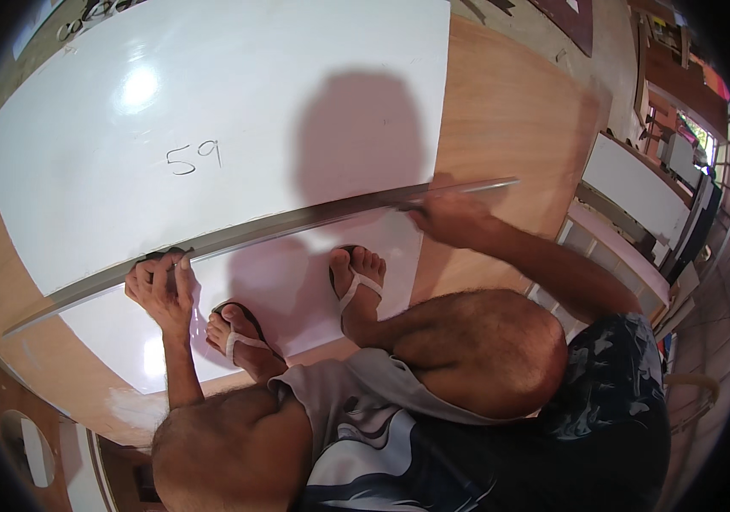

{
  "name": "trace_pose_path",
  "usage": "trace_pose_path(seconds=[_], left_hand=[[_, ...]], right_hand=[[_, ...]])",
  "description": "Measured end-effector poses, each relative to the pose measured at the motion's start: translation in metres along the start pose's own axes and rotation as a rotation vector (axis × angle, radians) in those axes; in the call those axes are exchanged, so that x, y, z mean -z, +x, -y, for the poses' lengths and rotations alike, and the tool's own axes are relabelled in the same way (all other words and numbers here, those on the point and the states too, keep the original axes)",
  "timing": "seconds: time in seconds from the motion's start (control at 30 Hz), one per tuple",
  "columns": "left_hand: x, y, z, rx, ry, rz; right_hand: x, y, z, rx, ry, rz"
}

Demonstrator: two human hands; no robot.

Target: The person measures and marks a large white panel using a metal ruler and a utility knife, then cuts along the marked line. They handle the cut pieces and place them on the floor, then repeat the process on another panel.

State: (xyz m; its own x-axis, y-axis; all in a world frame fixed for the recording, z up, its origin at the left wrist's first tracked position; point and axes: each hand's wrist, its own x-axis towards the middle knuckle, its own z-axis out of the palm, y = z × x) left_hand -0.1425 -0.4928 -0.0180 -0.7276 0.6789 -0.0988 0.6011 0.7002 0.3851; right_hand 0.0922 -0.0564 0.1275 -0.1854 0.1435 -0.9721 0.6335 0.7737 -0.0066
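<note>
Bar (pixel 297 222) spans white sheet (pixel 254 94), ends past its left and right edges; looks stiff, fairly light, slick; wide two-point hold near sheet's side edges seems best. Left hand (pixel 160 286), right hand (pixel 452 220) at bar, fingers curled; whether clamped, cannot tell

The left hand (pixel 160 286), at 9 o'clock, has its fingers (pixel 147 270) bent and directed toward 12, the left forearm (pixel 179 363) nearly upright below it. The right hand (pixel 450 220), toward 2 o'clock, is curled, the right forearm (pixel 544 260) slanting toward 10. Both legs (pixel 476 354) are sharply bent.
</note>
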Motion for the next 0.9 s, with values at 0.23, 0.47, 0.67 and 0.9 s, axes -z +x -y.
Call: trace_pose_path(seconds=[0.23, 0.47, 0.67, 0.9], left_hand=[[0.007, 0.000, -0.013, -0.032, -0.166, -0.008], [0.024, 0.013, -0.022, -0.031, -0.150, -0.112], [0.018, 0.019, -0.025, -0.040, -0.159, -0.158], [0.022, 0.016, -0.024, -0.015, -0.159, -0.094]], right_hand=[[-0.028, -0.010, -0.086, -0.104, -0.191, -0.130], [0.010, -0.026, 0.097, 0.220, 0.051, -0.186], [-0.011, 0.034, 0.203, 0.474, 0.203, -0.197], [-0.002, 0.048, 0.211, 0.460, 0.165, -0.108]])
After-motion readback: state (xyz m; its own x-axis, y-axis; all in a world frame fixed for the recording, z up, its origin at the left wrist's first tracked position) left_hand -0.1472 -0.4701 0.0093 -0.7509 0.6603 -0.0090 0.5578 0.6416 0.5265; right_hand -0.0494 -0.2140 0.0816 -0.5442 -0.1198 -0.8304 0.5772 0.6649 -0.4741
